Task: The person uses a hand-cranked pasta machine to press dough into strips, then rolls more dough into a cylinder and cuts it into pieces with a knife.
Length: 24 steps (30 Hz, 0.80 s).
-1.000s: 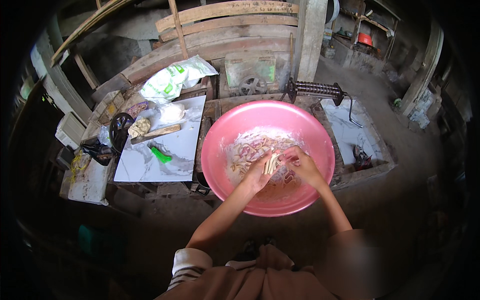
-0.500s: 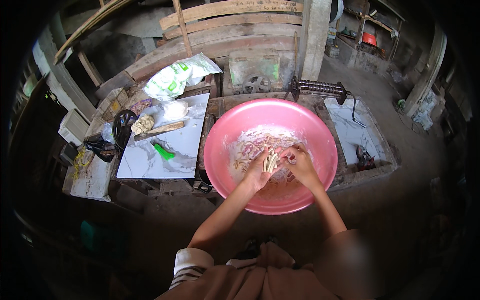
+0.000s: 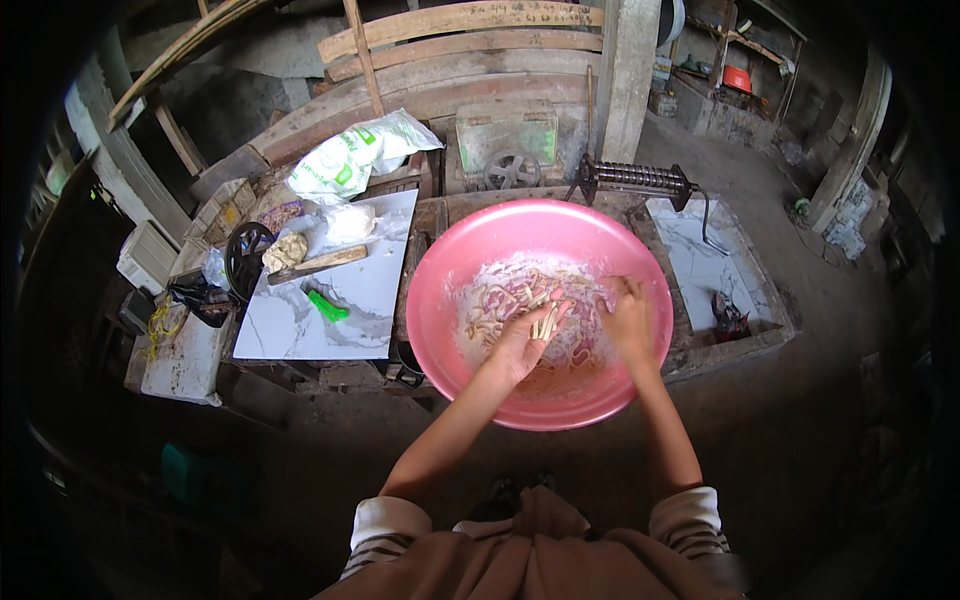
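Note:
A large pink basin stands in front of me, with pale dough strips and white flour scattered over its bottom. Above them, my left hand is turned palm up and cupped round a small bunch of cut dough strips. Toward the basin's right wall, my right hand is apart from the left one. Its fingers are bent, with the thumb away from them, and no strip shows in it.
Left of the basin, a marble-patterned board carries a dough lump, a wooden-handled knife, a green tool and a white bag. A hand-cranked roller cutter sits behind the basin, near another marble-patterned slab.
My right hand has moved away from the left hand toward the basin's right side. The left hand stays nearly in place with the dough strips.

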Motion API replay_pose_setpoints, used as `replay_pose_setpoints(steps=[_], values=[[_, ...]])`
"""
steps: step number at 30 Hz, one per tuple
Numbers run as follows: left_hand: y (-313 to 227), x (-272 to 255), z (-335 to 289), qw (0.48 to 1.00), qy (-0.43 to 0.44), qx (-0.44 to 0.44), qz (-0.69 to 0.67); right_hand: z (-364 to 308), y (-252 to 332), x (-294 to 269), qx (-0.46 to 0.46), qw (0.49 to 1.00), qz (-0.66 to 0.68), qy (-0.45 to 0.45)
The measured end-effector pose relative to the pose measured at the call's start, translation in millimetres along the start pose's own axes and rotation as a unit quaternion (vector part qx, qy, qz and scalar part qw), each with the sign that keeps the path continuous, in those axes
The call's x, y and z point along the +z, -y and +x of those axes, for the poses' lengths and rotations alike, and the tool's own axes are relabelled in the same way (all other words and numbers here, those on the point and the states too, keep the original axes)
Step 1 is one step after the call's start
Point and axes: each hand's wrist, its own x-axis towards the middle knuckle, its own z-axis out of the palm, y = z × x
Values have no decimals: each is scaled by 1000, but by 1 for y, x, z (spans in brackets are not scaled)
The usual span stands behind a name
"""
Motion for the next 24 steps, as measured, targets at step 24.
replay_pose_setpoints(steps=[24], values=[[-7,-2,0,977,-151,144,-50,15,6,4,198,905,364,96]])
